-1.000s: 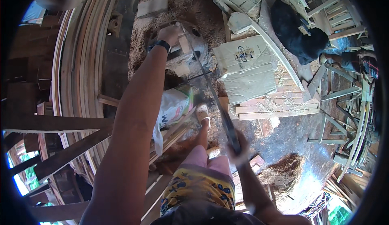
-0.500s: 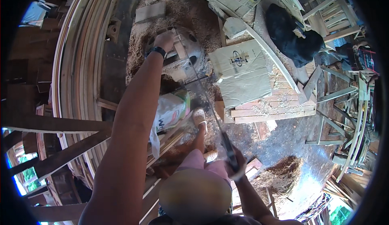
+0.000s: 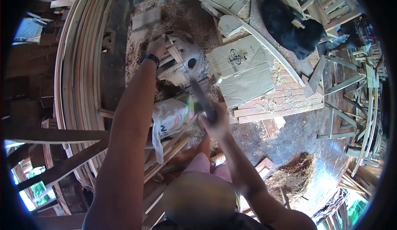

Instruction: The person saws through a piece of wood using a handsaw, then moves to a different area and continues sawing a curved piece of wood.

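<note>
My right hand (image 3: 217, 120), smeared by motion, is closed around the dark handle of a long, thin saw (image 3: 196, 88), its blade seen nearly edge-on and blurred. The blade's far end meets a short piece of wood (image 3: 175, 54). With a black band on the wrist, my left hand (image 3: 156, 48) is closed on that wood at its far end. Beneath them lies a round, grey metal wheel disc (image 3: 198, 52) with dark holes, dusted with shavings. A white plastic sack (image 3: 167, 116) rests nearer to me, below the disc.
Long boards (image 3: 78, 64) are stacked along the left. Flattened cardboard (image 3: 244, 72) lies on slats (image 3: 285, 103) to the right, beside a curved strip of wood (image 3: 273, 48). A black animal (image 3: 289, 27) lies beyond. Sawdust (image 3: 295, 172) is heaped on the floor at lower right.
My right hand has pushed the saw forward and to the left, from near my knees toward the wood. My left hand still holds the wood; the view has shifted slightly.
</note>
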The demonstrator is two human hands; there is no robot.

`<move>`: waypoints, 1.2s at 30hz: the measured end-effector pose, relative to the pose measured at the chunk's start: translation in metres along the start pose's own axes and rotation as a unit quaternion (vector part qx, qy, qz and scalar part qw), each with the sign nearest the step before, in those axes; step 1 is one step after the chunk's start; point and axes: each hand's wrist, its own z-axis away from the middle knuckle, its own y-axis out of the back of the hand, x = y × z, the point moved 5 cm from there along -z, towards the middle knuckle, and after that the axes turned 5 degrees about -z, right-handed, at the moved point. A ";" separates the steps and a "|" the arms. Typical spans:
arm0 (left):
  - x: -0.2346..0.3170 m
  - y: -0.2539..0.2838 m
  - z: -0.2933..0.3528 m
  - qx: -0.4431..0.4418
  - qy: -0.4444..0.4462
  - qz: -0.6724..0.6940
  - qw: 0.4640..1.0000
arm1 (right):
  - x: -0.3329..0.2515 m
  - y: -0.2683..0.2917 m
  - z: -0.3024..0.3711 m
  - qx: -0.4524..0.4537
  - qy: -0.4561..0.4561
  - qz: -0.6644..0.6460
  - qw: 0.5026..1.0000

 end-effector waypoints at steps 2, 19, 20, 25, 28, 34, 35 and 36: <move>-0.011 -0.014 -0.001 -0.008 0.082 0.216 0.973 | -0.013 0.046 0.087 -0.015 -0.019 0.025 0.999; -0.015 -0.021 -0.008 -0.085 -0.016 0.031 0.996 | 0.008 -0.023 -0.041 0.026 -0.035 -0.035 0.998; -0.015 -0.021 -0.010 -0.105 -0.018 0.072 0.992 | 0.000 0.006 0.004 0.019 0.045 -0.014 0.999; -0.020 -0.032 0.003 -0.053 0.300 0.566 0.766 | -0.015 0.099 0.167 -0.052 -0.088 -0.082 0.991; -0.020 -0.034 -0.003 -0.056 0.247 0.604 0.756 | -0.023 0.083 0.125 -0.045 -0.048 -0.060 0.996; -0.059 -0.064 -0.039 -0.071 0.055 0.275 0.957 | 0.010 -0.047 -0.103 0.029 0.000 -0.042 0.999; -0.062 -0.068 -0.037 -0.065 0.076 0.304 0.947 | 0.012 -0.052 -0.111 0.037 0.008 -0.069 0.997; -0.061 -0.068 -0.032 -0.057 0.097 0.332 0.936 | 0.015 -0.052 -0.105 0.019 -0.031 -0.054 0.998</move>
